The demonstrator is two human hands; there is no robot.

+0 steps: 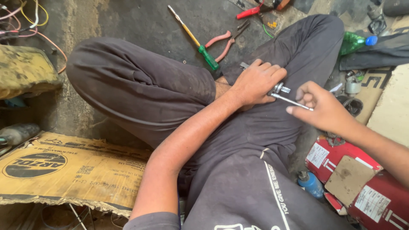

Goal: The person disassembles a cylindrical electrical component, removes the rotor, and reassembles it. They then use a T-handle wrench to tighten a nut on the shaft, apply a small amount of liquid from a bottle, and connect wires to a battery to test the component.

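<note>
Left hand [255,83] clamped on a small metal part [279,88], pressed against my right thigh [298,51]. Right hand [321,104] at 3 o'clock of it, fingers pinched around a thin steel rod [294,102] whose tip meets the part. Green-handled screwdriver [194,40] and red-handled pliers [226,42] on the floor [140,21] at 11 o'clock. Red canister [366,187] at 5 o'clock.

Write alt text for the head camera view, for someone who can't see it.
A person seated cross-legged on a grimy floor steadies a small metal fitting on their thigh with the left hand, while the right hand holds a thin metal rod attached to it. A green-handled screwdriver and red-handled pliers lie beyond the knees.
</note>
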